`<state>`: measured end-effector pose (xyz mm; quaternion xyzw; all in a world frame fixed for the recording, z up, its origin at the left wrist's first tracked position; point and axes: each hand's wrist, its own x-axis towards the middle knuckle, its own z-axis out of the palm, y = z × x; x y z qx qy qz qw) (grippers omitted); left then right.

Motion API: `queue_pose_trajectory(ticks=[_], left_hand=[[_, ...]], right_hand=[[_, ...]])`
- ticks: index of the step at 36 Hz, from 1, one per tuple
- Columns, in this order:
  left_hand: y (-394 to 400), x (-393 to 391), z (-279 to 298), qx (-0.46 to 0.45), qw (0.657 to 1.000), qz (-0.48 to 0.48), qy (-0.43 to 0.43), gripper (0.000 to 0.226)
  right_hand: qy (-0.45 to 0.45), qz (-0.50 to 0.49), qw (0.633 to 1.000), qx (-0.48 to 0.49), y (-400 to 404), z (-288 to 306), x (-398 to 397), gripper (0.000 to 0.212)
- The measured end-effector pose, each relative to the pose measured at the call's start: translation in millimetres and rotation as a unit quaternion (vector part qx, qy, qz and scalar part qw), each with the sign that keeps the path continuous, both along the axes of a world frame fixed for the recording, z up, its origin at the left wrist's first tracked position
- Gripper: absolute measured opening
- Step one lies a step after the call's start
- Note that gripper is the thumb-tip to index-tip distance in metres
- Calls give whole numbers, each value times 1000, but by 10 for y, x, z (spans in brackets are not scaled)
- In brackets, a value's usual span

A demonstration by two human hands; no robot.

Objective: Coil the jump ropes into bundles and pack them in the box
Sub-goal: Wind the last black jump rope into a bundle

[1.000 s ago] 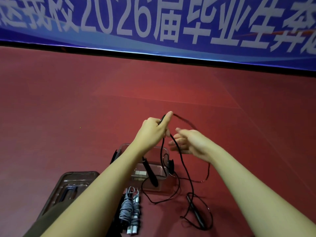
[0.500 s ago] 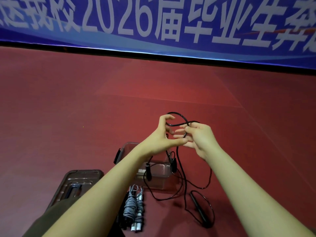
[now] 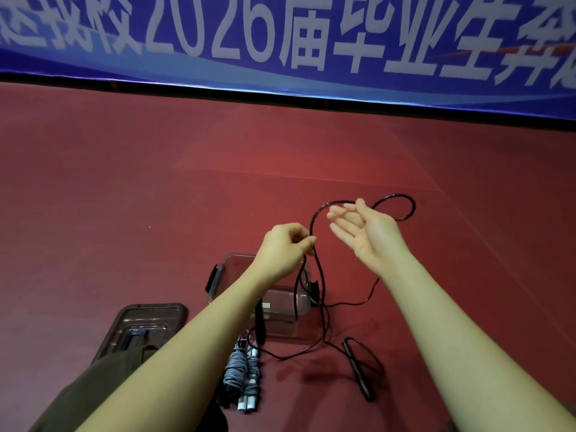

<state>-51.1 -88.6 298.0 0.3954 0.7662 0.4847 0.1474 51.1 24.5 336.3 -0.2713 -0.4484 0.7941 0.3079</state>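
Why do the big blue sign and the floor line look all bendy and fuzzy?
Head view: the wide-angle lens bows the banner and its dark lower edge; its letters look soft. Lighting is dim and reddish on the floor, with a faint shadow beside the black rope handle.

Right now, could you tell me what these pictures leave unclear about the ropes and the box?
- Head view: the left forearm hides most of the clear box, so its contents cannot be told.
- The left hand pinches the black rope; its fingers hide the grip.
- Whether the rope touches the open right hand is unclear.
- The grey bundle: partly hidden by that forearm.
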Motion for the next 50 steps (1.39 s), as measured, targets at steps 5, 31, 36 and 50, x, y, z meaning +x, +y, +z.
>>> queue_pose_trajectory(ticks=[5,31,36,50], left_hand=[[-24,-50,141,51,998,37,-2,17],[-13,-67,-104,-56,997,-38,35,16],[-6,-119,34,27,999,15,10,23],[16,-117,23,-34,998,-37,-31,21]], right_hand=[[-285,159,876,355,-112,-298,49,20],[21,0,994,104,-69,-75,-6,10],[-167,108,938,284,-31,-326,13,24],[-143,51,930,335,-132,-284,9,13]])
